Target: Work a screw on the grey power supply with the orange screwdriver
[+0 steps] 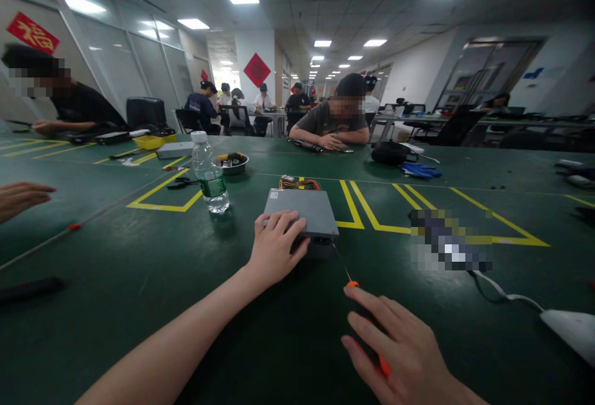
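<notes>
Left hand [275, 245] flat, pinning grey box [304, 209]; right hand [400, 349] grips screwdriver [352, 283], tip seemingly at near face. Keep shaft square.

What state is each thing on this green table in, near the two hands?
Grey box: lying flat, left hand pressed on top.
Screwdriver: gripped in right hand, tip at the box's near face.
Water bottle: upright, capped.
Metal bowl: upright, holding small parts.

Bottle [210, 175] left of metal box [307, 213], screwdriver [343, 267] before it, cables [300, 183] behind, on table [139, 268]
</notes>
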`<state>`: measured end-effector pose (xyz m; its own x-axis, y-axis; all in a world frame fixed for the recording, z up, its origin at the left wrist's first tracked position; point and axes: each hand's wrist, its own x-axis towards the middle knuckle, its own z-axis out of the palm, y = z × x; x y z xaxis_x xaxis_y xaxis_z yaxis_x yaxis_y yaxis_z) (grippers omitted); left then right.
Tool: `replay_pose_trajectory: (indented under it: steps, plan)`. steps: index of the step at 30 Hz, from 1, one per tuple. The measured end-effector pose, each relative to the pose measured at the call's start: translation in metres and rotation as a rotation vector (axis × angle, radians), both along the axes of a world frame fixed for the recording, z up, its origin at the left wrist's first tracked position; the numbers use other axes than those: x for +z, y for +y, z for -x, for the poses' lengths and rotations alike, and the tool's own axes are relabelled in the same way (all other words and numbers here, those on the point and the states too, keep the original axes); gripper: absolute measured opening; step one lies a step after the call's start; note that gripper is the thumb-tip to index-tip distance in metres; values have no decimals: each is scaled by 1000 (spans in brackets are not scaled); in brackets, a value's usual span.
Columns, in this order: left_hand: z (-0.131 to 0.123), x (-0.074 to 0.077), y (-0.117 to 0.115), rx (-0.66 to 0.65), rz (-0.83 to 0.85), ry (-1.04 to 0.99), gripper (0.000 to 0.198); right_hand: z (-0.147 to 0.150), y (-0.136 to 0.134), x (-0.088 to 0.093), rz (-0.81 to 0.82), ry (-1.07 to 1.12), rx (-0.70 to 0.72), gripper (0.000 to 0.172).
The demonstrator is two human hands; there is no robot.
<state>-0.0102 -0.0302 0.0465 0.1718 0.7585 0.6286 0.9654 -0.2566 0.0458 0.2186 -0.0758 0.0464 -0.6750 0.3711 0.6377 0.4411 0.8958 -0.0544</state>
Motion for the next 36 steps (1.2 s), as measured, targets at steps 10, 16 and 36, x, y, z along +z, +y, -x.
replay_pose_trajectory:
  steps: [10, 16, 36]
  plan:
    - [0, 0, 0, -3, -13, -11, 28, 1, 7, 11, -39, -218, 184, 38]
    - [0, -1, 1, 6, -1, 1, 29, -5, 18, 9, -143, -283, 308, 32]
    - [-1, 0, 2, -2, -12, -1, 28, -16, 18, -20, 30, -178, 295, 30]
